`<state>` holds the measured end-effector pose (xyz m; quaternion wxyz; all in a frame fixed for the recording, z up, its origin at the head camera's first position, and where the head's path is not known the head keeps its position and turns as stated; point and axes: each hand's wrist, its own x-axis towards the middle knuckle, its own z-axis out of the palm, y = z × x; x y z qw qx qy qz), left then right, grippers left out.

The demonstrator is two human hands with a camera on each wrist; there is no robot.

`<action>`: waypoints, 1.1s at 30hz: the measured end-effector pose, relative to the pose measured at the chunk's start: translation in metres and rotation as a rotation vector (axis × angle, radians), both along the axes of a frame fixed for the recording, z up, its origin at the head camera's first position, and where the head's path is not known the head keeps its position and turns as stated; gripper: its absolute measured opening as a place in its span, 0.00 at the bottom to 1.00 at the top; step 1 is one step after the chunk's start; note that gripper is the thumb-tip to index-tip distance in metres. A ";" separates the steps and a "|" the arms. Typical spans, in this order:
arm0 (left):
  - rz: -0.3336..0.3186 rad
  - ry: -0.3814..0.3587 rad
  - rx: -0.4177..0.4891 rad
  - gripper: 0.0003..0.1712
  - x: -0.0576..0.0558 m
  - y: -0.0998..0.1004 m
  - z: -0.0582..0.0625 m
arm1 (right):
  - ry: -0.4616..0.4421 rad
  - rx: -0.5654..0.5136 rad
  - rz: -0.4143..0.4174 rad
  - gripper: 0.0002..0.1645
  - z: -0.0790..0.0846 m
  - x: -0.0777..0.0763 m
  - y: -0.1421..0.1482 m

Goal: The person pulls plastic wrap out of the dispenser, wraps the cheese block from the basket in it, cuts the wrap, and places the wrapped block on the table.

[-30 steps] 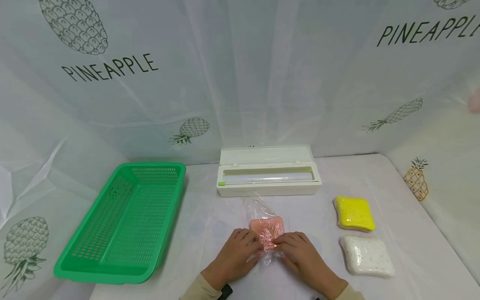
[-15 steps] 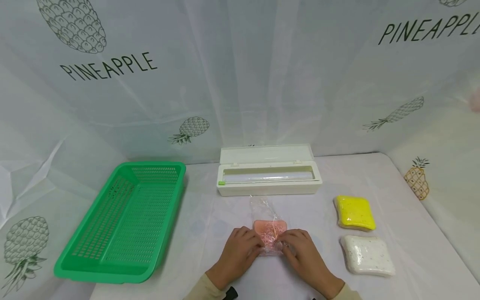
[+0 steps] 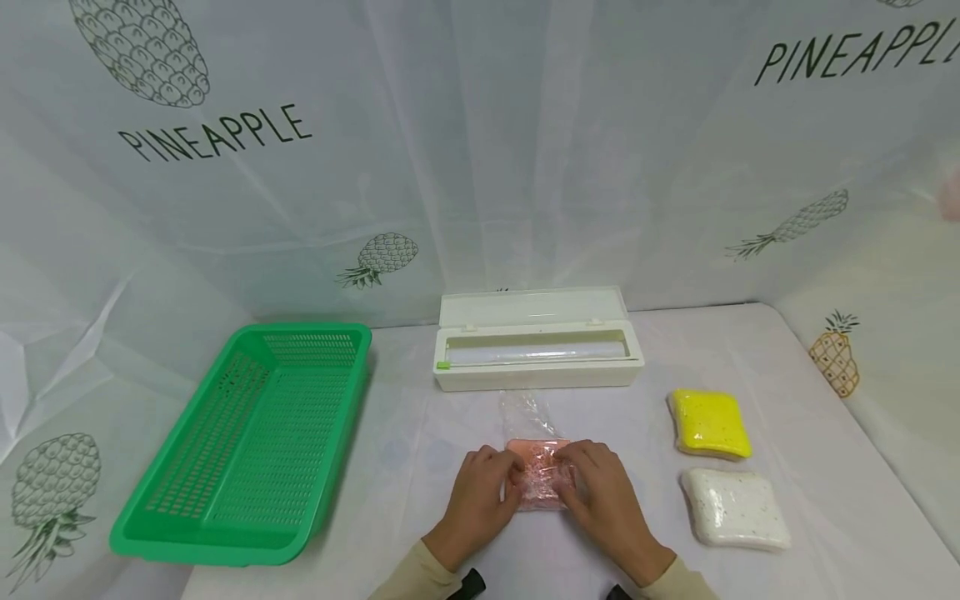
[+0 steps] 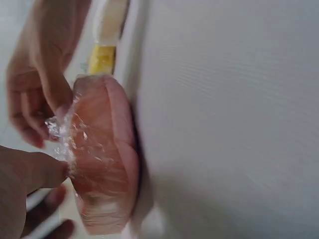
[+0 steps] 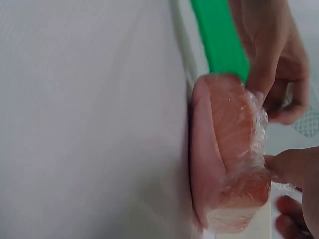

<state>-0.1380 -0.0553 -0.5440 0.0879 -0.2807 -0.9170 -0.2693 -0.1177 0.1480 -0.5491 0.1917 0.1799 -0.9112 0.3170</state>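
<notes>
A pink, pillow-shaped block (image 3: pixel 537 452) lies on the table between my hands, wrapped in cling film (image 4: pixel 92 134). A loose tail of film stretches from its far edge toward the dispenser. My left hand (image 3: pixel 477 500) is at the block's left side, thumb and fingers pinching film on its top. From the other side, my right hand (image 3: pixel 606 500) pinches the film near the block's right edge. In the right wrist view the film is bunched and crinkled along the top of the pink block (image 5: pixel 232 124), with both thumbs against it.
Behind the block stands a white cling film dispenser (image 3: pixel 540 379), its lid raised and a roll inside. A green plastic basket (image 3: pixel 213 554) is at the left. At the right lie a yellow block (image 3: pixel 708 423) and a white block (image 3: pixel 735 510), both glossy. Patterned cloth (image 3: pixel 525 167) hangs behind.
The film at the block's near edge has been folded up over its top. Block and hands have shifted slightly right, and the right hand has moved a little farther forward.
</notes>
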 end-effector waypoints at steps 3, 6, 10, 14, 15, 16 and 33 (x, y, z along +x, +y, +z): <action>-0.063 0.111 -0.070 0.11 0.000 0.001 0.001 | 0.060 0.051 0.029 0.22 0.000 -0.001 0.001; -0.118 0.224 -0.190 0.07 0.002 0.003 0.003 | 0.144 0.105 0.115 0.17 0.000 -0.002 0.001; -0.166 0.287 -0.326 0.06 0.007 0.004 0.006 | 0.223 0.171 0.196 0.10 0.000 -0.001 0.002; -0.181 0.248 -0.403 0.13 0.011 0.002 0.009 | 0.209 0.241 0.216 0.13 0.000 0.003 0.005; -0.180 0.245 -0.415 0.16 0.012 0.002 0.009 | 0.204 0.255 0.222 0.15 0.000 0.004 0.006; -0.180 0.250 -0.427 0.18 0.012 0.001 0.008 | 0.202 0.268 0.227 0.17 0.000 0.005 0.008; -0.207 0.261 -0.402 0.12 0.019 -0.002 0.007 | 0.200 0.304 0.275 0.18 -0.004 0.015 0.011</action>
